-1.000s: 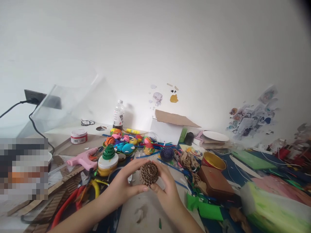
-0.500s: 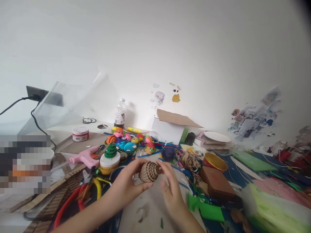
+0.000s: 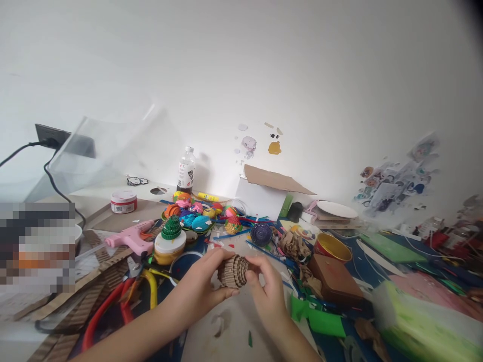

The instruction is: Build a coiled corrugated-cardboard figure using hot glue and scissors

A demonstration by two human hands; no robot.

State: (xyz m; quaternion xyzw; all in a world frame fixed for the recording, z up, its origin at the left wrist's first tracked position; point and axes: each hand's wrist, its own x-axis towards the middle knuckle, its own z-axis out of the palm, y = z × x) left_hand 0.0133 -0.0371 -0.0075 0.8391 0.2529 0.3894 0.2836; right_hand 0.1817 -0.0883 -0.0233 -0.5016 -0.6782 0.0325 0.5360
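The brown corrugated coil no longer faces the camera with its ringed end, as it does in the earliest picture; it is tipped over, with its ridged side toward the left hand and its stepped end toward the right hand. The right hand, whose thumb stands off from the coil in the previous picture, has closed in, its thumb and fingers bent together at that end. A blue round thing with a pale rim (mostly behind the left hand at first) shows more fully. The background sits slightly higher in view than in the previous picture.
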